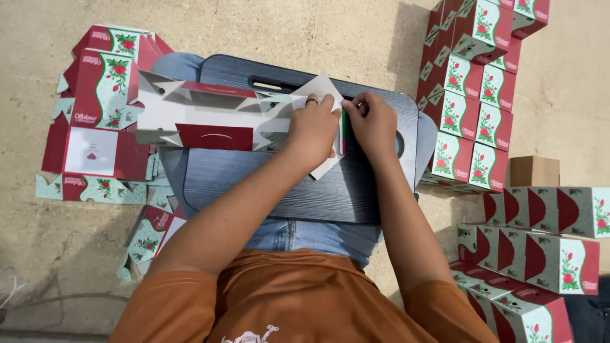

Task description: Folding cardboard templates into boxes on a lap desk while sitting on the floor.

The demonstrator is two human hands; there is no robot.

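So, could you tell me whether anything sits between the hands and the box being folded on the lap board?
Nothing visible does. The left hand and right hand both already rest on the end flaps of the unfolded box, which lies across the lap board. The other boxes are off to the sides.

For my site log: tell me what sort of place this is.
Likely an informal packing spot on a concrete floor: flat carton blanks, stacked finished boxes, and a lap board as workbench.

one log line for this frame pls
left hand: presses carton blank | right hand: folds end flap | surface: lap tray | folded boxes stacked right
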